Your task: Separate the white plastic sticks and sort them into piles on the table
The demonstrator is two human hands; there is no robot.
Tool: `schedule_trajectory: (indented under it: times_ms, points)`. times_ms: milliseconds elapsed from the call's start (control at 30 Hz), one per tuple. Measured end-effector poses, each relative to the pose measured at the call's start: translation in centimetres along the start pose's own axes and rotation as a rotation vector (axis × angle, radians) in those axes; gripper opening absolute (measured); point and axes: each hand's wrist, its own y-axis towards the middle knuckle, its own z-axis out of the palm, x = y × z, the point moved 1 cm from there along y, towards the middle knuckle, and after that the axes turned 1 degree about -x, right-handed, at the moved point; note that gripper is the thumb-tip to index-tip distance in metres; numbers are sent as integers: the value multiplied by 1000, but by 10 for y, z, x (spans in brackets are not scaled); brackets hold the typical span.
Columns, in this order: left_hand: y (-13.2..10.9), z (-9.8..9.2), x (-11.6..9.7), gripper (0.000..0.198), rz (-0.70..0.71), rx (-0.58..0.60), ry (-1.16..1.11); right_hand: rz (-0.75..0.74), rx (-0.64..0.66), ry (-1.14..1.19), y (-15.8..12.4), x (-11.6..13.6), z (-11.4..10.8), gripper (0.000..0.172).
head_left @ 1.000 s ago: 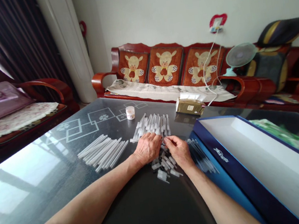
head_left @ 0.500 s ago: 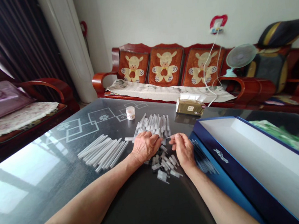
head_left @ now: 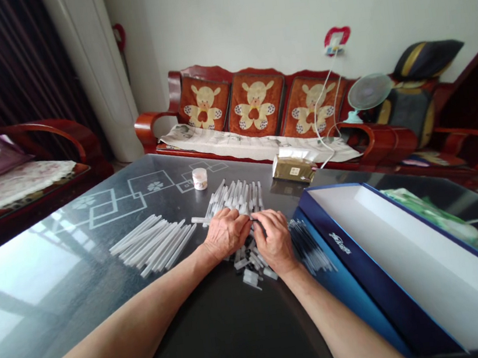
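Observation:
My left hand (head_left: 227,231) is closed round a slim white tube (head_left: 200,221) that looks like a pen barrel, its end sticking out to the left. Pressed up to it, my right hand (head_left: 274,238) pinches something small and dark at the tube's other end, mostly hidden by the fingers. Below both hands lies a heap of small translucent caps (head_left: 252,278) with black bits among them. Just behind them is a pile of capped white tubes (head_left: 234,194). Longer plain white tubes (head_left: 155,244) lie in a row to the left.
Thin dark-and-clear rods (head_left: 312,248), like pen refills, lie on a blue panel right of my right hand. Beyond stands a long blue open box (head_left: 339,236) with white inside. A tissue box (head_left: 294,167) and a small white jar (head_left: 199,179) stand farther back on the dark table (head_left: 118,300).
My right hand has come in to the left and now meets my left hand. The gap between them, bridged by a thin piece, has closed. The view has turned slightly right.

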Motion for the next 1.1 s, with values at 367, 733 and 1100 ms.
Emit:
schedule_trajectory:
  times_ms: [367,733,1100]
  points:
    - [4,-9,13,29,-17,-22,2,66,228,-269,10,-16,-28,21]
    - [6,-2,15,35,11,-18,-57,357,497,-743,-10,-57,-86,16]
    - [6,-25,-23,34,463,-106,-350,941,113,828,11,-15,-35,28]
